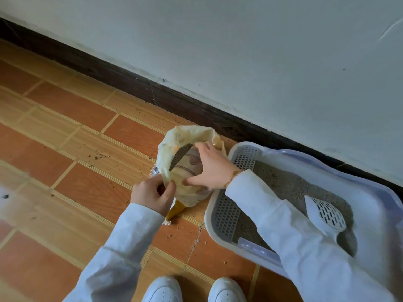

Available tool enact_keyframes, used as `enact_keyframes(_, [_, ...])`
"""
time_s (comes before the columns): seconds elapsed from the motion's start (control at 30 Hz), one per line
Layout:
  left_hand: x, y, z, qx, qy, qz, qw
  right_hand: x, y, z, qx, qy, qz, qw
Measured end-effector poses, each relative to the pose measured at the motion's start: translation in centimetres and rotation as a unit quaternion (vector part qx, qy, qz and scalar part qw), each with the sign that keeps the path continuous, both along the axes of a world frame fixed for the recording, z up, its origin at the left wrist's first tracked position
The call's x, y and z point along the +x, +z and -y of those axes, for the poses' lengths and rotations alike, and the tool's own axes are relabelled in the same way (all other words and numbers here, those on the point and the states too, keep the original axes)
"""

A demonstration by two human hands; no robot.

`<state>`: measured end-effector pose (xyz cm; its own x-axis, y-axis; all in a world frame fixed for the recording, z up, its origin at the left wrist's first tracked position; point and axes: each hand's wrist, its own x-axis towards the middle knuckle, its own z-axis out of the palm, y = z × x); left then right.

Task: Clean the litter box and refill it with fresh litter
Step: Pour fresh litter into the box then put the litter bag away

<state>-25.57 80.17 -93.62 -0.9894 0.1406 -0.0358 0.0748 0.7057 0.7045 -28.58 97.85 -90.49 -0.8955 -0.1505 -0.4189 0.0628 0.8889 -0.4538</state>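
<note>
Terracotta tiles; left hand (152, 192) and right hand (209, 168) fingers pinch crinkly litter bag (187, 149) rim.

- Your litter bag (188, 162) is pale yellow.
- Your litter box (220, 205) is white with grey grating.
- Your scoop (325, 214) is white.
- Your floor (72, 131) shows orange-brown tiles.

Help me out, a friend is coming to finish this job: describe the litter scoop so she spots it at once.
Find the white and lavender plastic litter box on the tiled floor against the dark baseboard. Inside it, on the grey litter, lies the white slotted plastic scoop, near the person's right sleeve. It is the only loose tool in the box; the grey perforated grate runs along the box's edge.
</note>
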Motion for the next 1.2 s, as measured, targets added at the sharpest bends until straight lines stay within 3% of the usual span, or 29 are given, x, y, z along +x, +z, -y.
enact_keyframes(0.17, [0.0,0.2,1.1,-0.001,0.002,-0.008,1.0,-1.7,-1.8,1.3,0.073,0.027,0.052,0.996])
enact_keyframes(0.37, [-0.3,0.7,3.0,-0.019,-0.003,-0.017,1.0,-2.3,-1.6,1.8,0.03,0.04,0.054,0.997])
enact_keyframes(0.43, [-0.7,1.0,4.1,-0.04,0.012,-0.029,0.999,-1.9,-0.5,2.0,-0.051,0.027,-0.032,0.998])
enact_keyframes(0.5, [-1.1,1.4,5.4,-0.062,0.022,-0.046,0.997,-1.8,0.6,1.7,-0.103,-0.028,-0.184,0.977])
enact_keyframes(0.57, [-1.4,1.9,6.3,-0.089,0.02,-0.057,0.994,-2.4,1.1,1.1,-0.05,-0.075,-0.312,0.946])
enact_keyframes(0.6, [-1.5,2.1,6.7,-0.105,0.014,-0.058,0.993,-2.8,1.1,0.8,-0.002,-0.088,-0.331,0.94])
enact_keyframes(0.67, [-1.7,2.4,7.5,-0.13,0.003,-0.061,0.99,-3.7,0.4,0.2,0.064,-0.103,-0.258,0.959])
enact_keyframes(0.73, [-1.9,2.7,8.3,-0.143,-0.002,-0.067,0.987,-4.5,0.1,0.0,0.051,-0.1,-0.118,0.987])
enact_keyframes(0.8, [-2.3,2.8,8.9,-0.148,0.005,-0.074,0.986,-4.7,-0.4,0.6,0.023,-0.077,-0.032,0.996])
enact_keyframes(1.03, [-1.8,2.2,8.9,-0.112,0.111,-0.051,0.986,-2.6,-0.7,3.0,0.044,-0.082,-0.077,0.993])
enact_keyframes(1.2, [-0.3,1.8,8.7,-0.117,0.145,0.006,0.983,-0.8,-1.0,2.7,-0.015,-0.123,-0.068,0.99])
